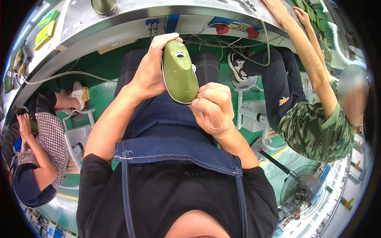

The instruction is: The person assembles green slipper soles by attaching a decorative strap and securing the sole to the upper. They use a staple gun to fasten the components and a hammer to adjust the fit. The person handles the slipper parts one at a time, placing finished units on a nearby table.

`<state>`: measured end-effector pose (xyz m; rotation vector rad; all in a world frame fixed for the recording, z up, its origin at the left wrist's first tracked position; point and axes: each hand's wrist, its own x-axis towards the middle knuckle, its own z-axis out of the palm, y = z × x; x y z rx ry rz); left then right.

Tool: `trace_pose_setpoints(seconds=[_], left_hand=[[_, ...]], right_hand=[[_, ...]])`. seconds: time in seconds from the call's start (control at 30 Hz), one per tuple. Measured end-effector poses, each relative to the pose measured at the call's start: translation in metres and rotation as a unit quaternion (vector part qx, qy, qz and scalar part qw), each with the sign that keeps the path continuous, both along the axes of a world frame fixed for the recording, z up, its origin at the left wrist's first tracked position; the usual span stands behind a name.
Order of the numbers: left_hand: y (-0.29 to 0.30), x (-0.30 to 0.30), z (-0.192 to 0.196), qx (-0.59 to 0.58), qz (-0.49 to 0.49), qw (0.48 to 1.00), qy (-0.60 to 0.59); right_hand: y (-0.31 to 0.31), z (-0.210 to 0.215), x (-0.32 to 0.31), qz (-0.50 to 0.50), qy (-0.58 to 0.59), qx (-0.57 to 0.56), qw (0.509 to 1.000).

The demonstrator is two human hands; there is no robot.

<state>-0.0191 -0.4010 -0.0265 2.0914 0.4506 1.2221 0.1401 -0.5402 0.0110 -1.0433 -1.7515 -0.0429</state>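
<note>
In front of my lap I hold up a green shoe last (180, 81), with a round hole near its upper end and a thin pale-and-dark rim along its lower edge. My left hand (151, 67) grips its left side, the thumb reaching to the top end. Curled fingers of my right hand (214, 107) pinch the rim at the lower right end. Whether a small piece is between those fingertips is hidden. Another rounded green last (104, 5) lies on the metal bench at the upper left.
A curved metal bench (131, 16) runs ahead, with cables (222, 41) and red sockets (252, 33) beneath. Yellow (44, 35) and green packets lie at the left. One co-worker (313, 131) sits at right, another (39, 170) at left. A fan (302, 192) stands behind right.
</note>
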Motion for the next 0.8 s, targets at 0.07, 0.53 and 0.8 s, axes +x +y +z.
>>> trace_pose_setpoints(seconds=[0.07,0.53,0.8], left_hand=[[0.0,-0.001,-0.003,-0.01,-0.01,1.0,0.001],[-0.014,0.005,-0.012,-0.122,-0.032,0.991,0.041],[-0.039,0.003,-0.015,-0.27,-0.046,0.96,0.065]], right_hand=[[0.0,-0.001,0.0,0.004,-0.002,-0.004,1.0],[0.002,0.006,0.009,0.007,-0.035,-0.03,0.999],[0.002,0.004,0.01,-0.022,0.05,-0.139,0.989]])
